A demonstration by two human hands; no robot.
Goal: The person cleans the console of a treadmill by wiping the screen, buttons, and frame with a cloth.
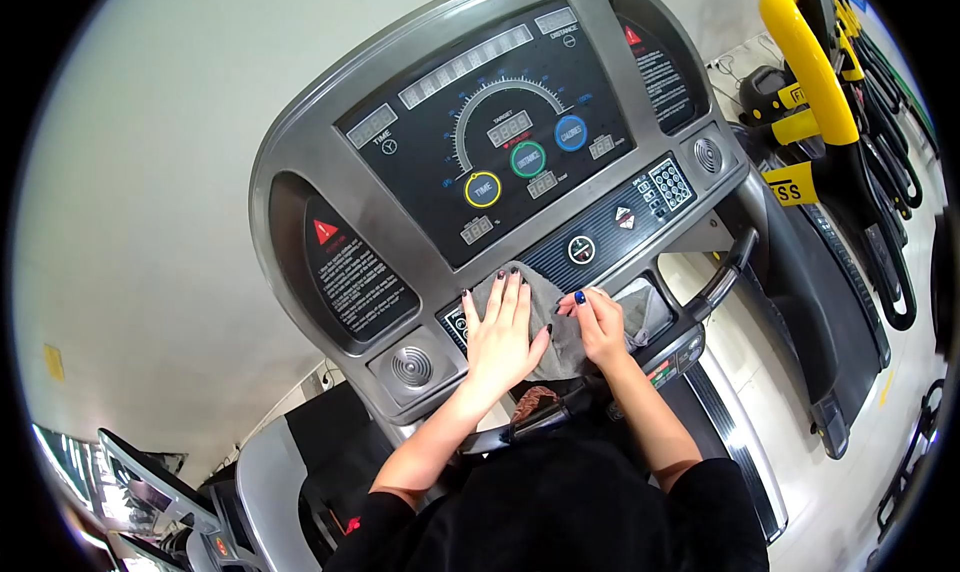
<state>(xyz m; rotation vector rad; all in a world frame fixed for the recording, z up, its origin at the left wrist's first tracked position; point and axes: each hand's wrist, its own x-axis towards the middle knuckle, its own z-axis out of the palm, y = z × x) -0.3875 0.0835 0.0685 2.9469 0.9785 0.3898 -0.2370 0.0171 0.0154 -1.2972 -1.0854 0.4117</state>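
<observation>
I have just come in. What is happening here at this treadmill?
A person in a short-sleeved black top has both hands at a soft grey fabric cloth, on the lower part of a grey-and-black treadmill console. The left hand lies spread over the cloth, palm down. The right hand is curled beside it; whether it pinches the fabric is unclear. The cloth covers part of the long black ribbed button strip.
</observation>
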